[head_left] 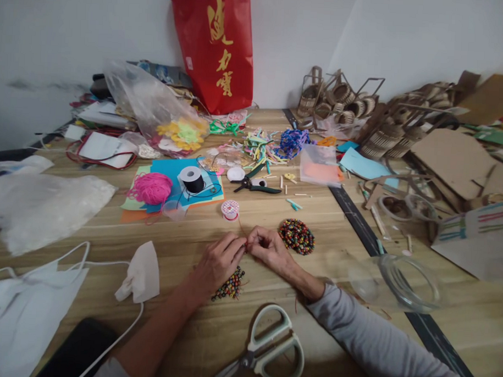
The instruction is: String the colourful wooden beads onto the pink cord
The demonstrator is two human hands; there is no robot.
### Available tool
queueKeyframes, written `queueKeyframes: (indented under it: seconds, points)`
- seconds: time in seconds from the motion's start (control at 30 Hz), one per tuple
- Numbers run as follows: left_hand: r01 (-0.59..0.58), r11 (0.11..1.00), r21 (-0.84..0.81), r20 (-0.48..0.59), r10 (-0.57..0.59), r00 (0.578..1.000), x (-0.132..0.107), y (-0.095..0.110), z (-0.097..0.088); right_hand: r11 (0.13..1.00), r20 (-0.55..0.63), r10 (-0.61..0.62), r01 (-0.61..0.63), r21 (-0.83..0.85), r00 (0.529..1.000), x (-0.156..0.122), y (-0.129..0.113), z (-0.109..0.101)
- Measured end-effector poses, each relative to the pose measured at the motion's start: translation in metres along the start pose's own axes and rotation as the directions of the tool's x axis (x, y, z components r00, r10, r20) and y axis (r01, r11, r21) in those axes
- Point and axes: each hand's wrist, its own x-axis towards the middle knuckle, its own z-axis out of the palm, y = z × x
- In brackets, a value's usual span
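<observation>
My left hand (221, 259) and my right hand (268, 248) meet fingertip to fingertip over the wooden table, both closed in a pinch on a thin red cord (242, 228). The cord runs up toward a small pink-and-white spool (230, 210) just beyond my hands. A tiny dark bit, perhaps a bead, shows between the fingertips; it is too small to be sure. Loose multicoloured beads (230, 284) lie in a pile under and beside my left hand. To the right of my right hand rests a coil of strung beads (297, 236).
White-handled scissors (270, 348) lie near the front edge. Beyond my hands are green-handled pliers (254, 184), a black cord spool (192, 179) and pink yarn (152, 188). A clear tubing coil (411, 283) sits right. A red bag (217, 50) stands against the wall.
</observation>
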Motion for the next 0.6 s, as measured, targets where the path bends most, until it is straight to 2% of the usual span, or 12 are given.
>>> queueKeyframes:
  seconds: [0.2, 0.37, 0.5, 0.6]
  points:
    - [0.091, 0.982, -0.166, 0.061, -0.082, 0.995, 0.002, -0.001, 0.0, 1.0, 0.007, -0.014, 0.014, -0.001, 1.0, 0.001, 0.004, 0.0]
    - [0.187, 0.912, -0.366, 0.073, -0.172, 0.982, 0.009, -0.002, -0.001, 0.999, 0.04, -0.042, 0.041, 0.012, 0.998, 0.001, 0.002, -0.001]
    - [0.33, 0.79, -0.516, 0.195, -0.267, 0.944, 0.013, -0.002, -0.004, 0.997, 0.071, -0.053, 0.05, 0.052, 0.996, 0.0, -0.001, -0.001]
    - [0.468, 0.624, -0.626, 0.322, -0.34, 0.884, 0.015, -0.003, -0.006, 0.997, 0.078, -0.04, 0.035, 0.07, 0.996, 0.0, -0.002, -0.001]
